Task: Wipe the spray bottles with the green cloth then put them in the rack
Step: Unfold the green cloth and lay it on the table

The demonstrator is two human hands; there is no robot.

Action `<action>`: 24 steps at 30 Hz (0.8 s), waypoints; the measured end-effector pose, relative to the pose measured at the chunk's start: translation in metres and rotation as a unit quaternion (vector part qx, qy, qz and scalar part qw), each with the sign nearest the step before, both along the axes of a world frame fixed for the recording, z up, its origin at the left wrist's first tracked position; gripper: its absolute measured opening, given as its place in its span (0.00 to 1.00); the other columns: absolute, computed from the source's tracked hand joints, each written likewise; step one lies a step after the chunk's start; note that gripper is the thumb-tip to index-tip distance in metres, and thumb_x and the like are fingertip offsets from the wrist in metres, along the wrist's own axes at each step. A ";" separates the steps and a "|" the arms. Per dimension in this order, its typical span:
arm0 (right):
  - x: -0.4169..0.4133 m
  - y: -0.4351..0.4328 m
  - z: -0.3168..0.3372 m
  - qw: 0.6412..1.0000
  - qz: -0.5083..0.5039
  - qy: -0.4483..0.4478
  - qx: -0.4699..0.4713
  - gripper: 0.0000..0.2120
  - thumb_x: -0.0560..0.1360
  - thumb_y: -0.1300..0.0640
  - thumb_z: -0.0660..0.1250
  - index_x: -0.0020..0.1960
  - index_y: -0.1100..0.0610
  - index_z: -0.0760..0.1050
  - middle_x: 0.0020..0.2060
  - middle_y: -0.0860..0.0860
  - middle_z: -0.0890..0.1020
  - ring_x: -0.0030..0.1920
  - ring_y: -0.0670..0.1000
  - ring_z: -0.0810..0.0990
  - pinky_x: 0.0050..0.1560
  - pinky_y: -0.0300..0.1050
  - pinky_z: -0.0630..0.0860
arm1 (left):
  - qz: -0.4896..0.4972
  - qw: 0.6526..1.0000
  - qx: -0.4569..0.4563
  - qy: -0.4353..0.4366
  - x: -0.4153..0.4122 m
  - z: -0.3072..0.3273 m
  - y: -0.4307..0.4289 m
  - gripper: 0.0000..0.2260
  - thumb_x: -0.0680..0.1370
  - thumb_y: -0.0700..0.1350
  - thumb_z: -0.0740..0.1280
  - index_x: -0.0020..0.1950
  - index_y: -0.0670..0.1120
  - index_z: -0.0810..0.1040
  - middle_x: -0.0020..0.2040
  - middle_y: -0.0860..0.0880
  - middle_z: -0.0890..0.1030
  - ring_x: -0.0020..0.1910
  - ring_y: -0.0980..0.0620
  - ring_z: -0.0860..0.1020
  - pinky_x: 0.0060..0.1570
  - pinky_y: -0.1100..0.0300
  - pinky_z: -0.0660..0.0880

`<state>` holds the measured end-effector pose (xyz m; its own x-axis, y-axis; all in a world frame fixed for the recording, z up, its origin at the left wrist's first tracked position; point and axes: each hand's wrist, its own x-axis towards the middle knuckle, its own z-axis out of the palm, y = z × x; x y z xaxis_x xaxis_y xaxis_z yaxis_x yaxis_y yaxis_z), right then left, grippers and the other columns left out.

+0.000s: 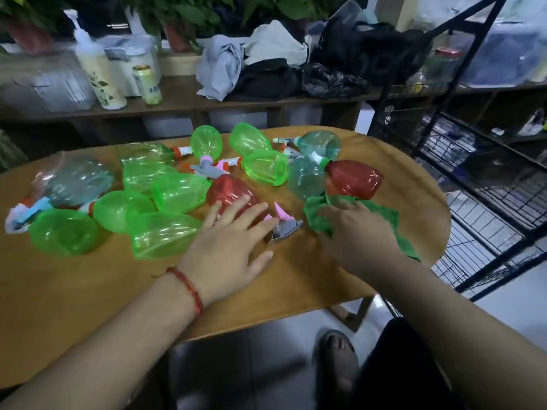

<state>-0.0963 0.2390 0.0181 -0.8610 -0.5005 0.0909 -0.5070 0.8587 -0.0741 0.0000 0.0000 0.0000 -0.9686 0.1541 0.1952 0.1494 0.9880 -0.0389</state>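
Head cam: the red spray bottle (pixel 228 193) lies on its side on the table (pixel 88 285). Its long axis runs far-left to near-right, with the trigger head (pixel 284 226) pointing at the green cloth (pixel 381 214). The left hand (pixel 231 241) rests on it with straight fingers, not gripping. The right hand (pixel 358 235) bunches the cloth. The rack (pixel 473 161) is off to the right.

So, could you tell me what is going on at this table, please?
A person seems to be getting ready to wipe. The left hand lies with straight fingers on a red spray bottle on the wooden table, while the right hand grips the green cloth beside it. Many other spray bottles, mostly green, lie scattered on the table. The black wire rack stands to the right; no coloured bottle shows in it.
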 end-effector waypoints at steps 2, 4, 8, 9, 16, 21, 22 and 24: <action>-0.016 -0.011 -0.010 1.000 -0.011 0.010 0.011 0.22 0.82 0.43 0.64 0.76 0.44 0.72 0.69 0.47 0.78 0.68 0.56 0.75 0.59 0.53 0.76 | -0.027 0.999 -0.032 0.018 -0.025 -0.003 -0.010 0.27 0.81 0.65 0.57 0.78 0.58 0.72 0.81 0.53 0.69 0.83 0.44 0.61 0.79 0.33 0.58; -0.024 -0.016 -0.023 0.999 -0.020 0.029 0.017 0.19 0.81 0.42 0.65 0.70 0.45 0.77 0.62 0.47 0.81 0.63 0.57 0.77 0.49 0.50 0.74 | -0.052 0.996 -0.070 0.033 -0.045 -0.010 -0.021 0.26 0.81 0.64 0.59 0.76 0.56 0.74 0.80 0.51 0.70 0.82 0.43 0.63 0.78 0.32 0.59; -0.029 -0.018 -0.034 0.997 -0.021 0.069 -0.021 0.08 0.78 0.48 0.72 0.55 0.48 0.86 0.48 0.48 0.84 0.52 0.59 0.80 0.39 0.47 0.72 | -0.063 0.992 -0.102 0.050 -0.054 -0.019 -0.044 0.24 0.81 0.61 0.66 0.75 0.53 0.78 0.79 0.47 0.73 0.81 0.41 0.65 0.79 0.31 0.57; -0.027 -0.018 -0.032 0.996 -0.024 0.077 -0.029 0.07 0.78 0.49 0.73 0.54 0.47 0.86 0.48 0.48 0.84 0.52 0.59 0.80 0.39 0.47 0.73 | -0.062 0.991 -0.109 0.051 -0.054 -0.018 -0.048 0.24 0.81 0.61 0.66 0.75 0.53 0.78 0.79 0.47 0.73 0.81 0.40 0.65 0.78 0.30 0.57; 0.003 -0.005 -0.006 0.993 -0.023 0.079 -0.085 0.07 0.83 0.49 0.66 0.54 0.46 0.83 0.52 0.45 0.85 0.54 0.57 0.81 0.41 0.49 0.80 | -0.033 0.993 -0.090 0.076 -0.017 -0.001 -0.038 0.25 0.80 0.61 0.66 0.76 0.54 0.75 0.81 0.49 0.70 0.83 0.41 0.62 0.79 0.32 0.57; 0.031 0.016 0.032 0.982 -0.057 0.053 -0.174 0.08 0.83 0.49 0.65 0.51 0.43 0.83 0.42 0.49 0.85 0.43 0.60 0.83 0.40 0.50 0.79 | -0.005 0.996 -0.058 0.068 0.032 0.007 -0.002 0.27 0.78 0.60 0.69 0.75 0.52 0.76 0.78 0.47 0.73 0.81 0.41 0.66 0.77 0.31 0.62; 0.036 0.020 0.040 0.978 -0.065 0.046 -0.191 0.08 0.82 0.48 0.65 0.50 0.44 0.83 0.40 0.50 0.84 0.42 0.61 0.82 0.40 0.50 0.78 | -0.005 0.996 -0.055 0.071 0.042 0.010 0.006 0.27 0.77 0.60 0.70 0.74 0.52 0.76 0.77 0.47 0.74 0.80 0.41 0.67 0.76 0.31 0.64; 0.046 0.026 0.055 0.973 -0.057 0.024 -0.224 0.09 0.83 0.48 0.65 0.52 0.47 0.83 0.41 0.49 0.84 0.43 0.59 0.83 0.44 0.51 0.80 | -0.007 0.996 -0.046 0.078 0.060 0.017 0.019 0.26 0.77 0.61 0.67 0.73 0.52 0.76 0.77 0.48 0.75 0.80 0.41 0.68 0.75 0.31 0.65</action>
